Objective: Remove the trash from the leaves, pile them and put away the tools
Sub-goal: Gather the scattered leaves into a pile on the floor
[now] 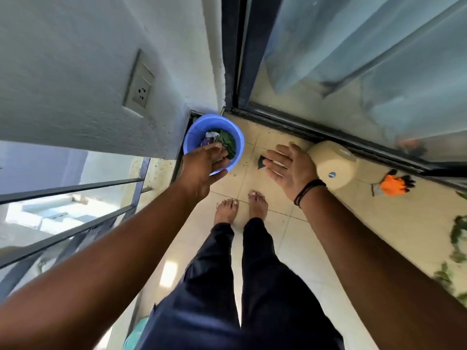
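Ok, quick status from head cam. Left hand (202, 168) is over the near rim of the blue tub (192, 132), fingers bent down toward the contents: green leaves (228, 142) plus a white/purple scrap of trash (209, 138). Can't tell if the fingertips are pinching anything, they're in front of the leaves and blurred. Right hand (288, 165) is spread flat, palm up-ish, holding nothing, hovering above the floor (316, 248) to the right of the tub.

Key relation: tub sits fwd-left of my feet (240, 205), jammed in the corner where the white wall (88, 72) meets the sliding door frame (242, 59). It's round, so no long axis to speak of. Left hand is clearly nearer; right is well apart from it.

Room: wall blocks the left and far side of the tub, door track blocks behind it. Only open approach is from my side or the right, over tile. Railing (75, 210) runs along my left.

Other stuff: small dark tool (261, 162) lies on the tile just under the right hand's fingers; beige stool (333, 165) just right of that hand; orange glove (393, 184) further right near the door track; loose leaves (454, 248) at far right edge, well apart from the tub.

My read: trash pick is on the left hand; glove and dark tool are not yet put away.
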Demonstrator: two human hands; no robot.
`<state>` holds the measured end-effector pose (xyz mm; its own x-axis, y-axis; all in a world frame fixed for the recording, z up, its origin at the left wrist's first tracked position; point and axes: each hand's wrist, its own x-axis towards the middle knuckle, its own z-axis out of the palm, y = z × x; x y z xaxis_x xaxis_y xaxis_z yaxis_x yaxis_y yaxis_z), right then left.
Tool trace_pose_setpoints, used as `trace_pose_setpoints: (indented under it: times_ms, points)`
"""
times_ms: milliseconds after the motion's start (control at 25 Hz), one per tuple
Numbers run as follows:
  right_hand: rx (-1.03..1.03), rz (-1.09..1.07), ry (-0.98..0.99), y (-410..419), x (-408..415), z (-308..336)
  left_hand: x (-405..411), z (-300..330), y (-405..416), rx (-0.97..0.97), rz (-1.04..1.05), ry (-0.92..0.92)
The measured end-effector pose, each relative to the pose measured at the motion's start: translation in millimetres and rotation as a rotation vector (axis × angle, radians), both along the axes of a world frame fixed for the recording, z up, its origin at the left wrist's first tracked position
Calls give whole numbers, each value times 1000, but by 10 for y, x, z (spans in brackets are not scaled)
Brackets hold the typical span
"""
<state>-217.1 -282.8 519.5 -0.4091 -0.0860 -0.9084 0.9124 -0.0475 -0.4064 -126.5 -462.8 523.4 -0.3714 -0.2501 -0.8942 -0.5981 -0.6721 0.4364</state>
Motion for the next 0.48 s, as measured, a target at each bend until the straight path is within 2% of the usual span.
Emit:
trace_pose_setpoints:
  times_ms: [120,280,400,480]
  points:
    - [53,-79,96,545,119,941,157,814,210,-1,-129,75]
    - [19,-185,241,1441,435,2119,231,1688,772,71,-262,179]
    - [26,-378,381,2127,637,2624,112,2113,1361,133,-421,252]
    - [41,-551,454,2659,809,2847,-1,2395,1900,155,-617,308]
